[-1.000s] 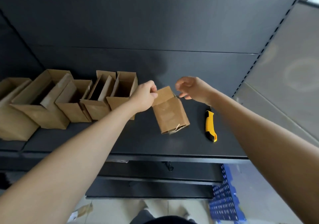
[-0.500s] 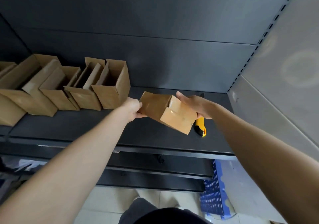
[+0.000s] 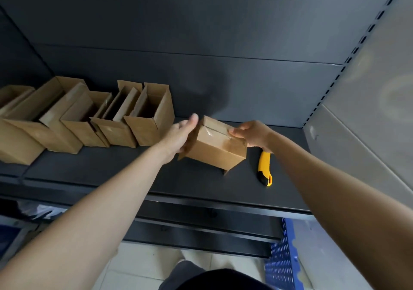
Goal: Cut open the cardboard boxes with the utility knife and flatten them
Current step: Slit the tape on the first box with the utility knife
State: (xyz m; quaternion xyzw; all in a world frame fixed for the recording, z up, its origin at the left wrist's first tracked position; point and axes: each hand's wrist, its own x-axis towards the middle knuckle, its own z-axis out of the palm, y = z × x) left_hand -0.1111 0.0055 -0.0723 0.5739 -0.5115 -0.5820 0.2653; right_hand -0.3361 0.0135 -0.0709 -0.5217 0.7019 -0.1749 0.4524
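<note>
Holding the taped box (image 3: 215, 153) on the shelf (image 3: 111, 173) between my left hand (image 3: 181, 136) and right hand (image 3: 253, 135), both grasping its ends; the utility knife (image 3: 265, 169) lies untouched at 3 o'clock beside it. At 9 o'clock the opened boxes (image 3: 125, 120) stand unflattened; cutting this one and all flattening remain, I judge.

**Dark shelf carrying boxes and a knife**

A dark shelf (image 3: 111, 171) is holding a row of open boxes (image 3: 89, 120) at nine o'clock. A taped box (image 3: 214, 153) is sitting at centre, and a yellow knife (image 3: 265, 168) is lying just beside it at three o'clock.
</note>
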